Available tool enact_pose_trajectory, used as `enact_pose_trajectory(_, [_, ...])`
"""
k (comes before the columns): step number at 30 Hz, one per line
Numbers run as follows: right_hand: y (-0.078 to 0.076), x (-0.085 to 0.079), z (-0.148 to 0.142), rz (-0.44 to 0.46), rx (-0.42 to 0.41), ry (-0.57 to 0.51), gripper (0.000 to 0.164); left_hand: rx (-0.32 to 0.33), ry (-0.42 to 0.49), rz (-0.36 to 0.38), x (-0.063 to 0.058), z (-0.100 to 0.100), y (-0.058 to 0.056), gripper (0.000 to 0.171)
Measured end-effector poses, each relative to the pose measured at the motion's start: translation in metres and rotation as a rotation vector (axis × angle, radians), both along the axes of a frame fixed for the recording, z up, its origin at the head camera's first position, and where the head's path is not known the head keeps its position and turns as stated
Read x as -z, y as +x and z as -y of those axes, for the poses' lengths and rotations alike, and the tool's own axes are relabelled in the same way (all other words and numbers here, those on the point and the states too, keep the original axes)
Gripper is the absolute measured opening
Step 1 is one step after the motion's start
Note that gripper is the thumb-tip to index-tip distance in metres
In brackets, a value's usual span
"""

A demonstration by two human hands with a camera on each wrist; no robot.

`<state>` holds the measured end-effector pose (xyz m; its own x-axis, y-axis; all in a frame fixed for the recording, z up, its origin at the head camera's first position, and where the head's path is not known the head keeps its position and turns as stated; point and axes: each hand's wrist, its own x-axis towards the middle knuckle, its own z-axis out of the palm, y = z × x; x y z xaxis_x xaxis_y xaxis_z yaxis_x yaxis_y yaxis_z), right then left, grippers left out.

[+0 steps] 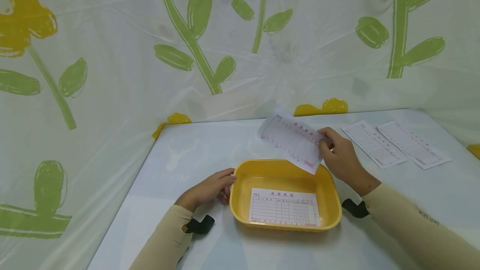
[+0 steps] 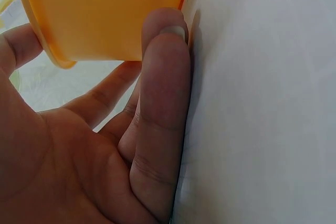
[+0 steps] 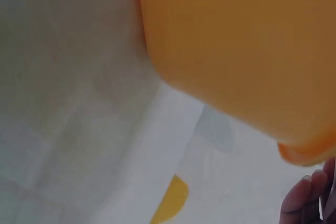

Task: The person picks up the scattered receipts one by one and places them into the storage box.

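A yellow plastic basin [image 1: 240,193] stands on the table with one printed receipt slip [image 1: 283,207] lying flat inside. At its left end my left hand [image 1: 210,188] holds the rim, the thumb at the lip and the fingers against the outer wall [image 2: 100,14]. Above the basin's far right corner, my right hand [image 1: 340,155] pinches another receipt slip [image 1: 290,141] by its right edge; the sheet slants over the back rim. In the right wrist view only some fingertips [image 3: 302,198] show at the lower right, beside the basin's lip, and the held slip is out of sight.
Two more receipt slips [image 1: 375,144] lie side by side on the white table [image 1: 202,145], right of the basin. A curtain [image 1: 123,74] printed with yellow flowers and green leaves hangs behind the table's back edge. Black wrist mounts [image 1: 202,225] sit below both hands.
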<state>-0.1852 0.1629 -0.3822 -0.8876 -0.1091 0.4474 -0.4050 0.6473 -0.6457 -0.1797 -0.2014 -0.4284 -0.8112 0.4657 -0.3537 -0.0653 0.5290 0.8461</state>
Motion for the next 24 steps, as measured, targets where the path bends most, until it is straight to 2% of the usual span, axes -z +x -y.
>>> enact_pose_trajectory(12, [0.015,0.004,0.008,0.091,-0.072,0.024,0.025,0.006,0.010,0.004,0.001,-0.001,-0.001,0.051])
enact_pose_trajectory(24, [0.025,0.010,0.017,0.165,-0.197,0.029,0.023,0.024,0.017,-0.014,0.002,-0.001,-0.003,0.048])
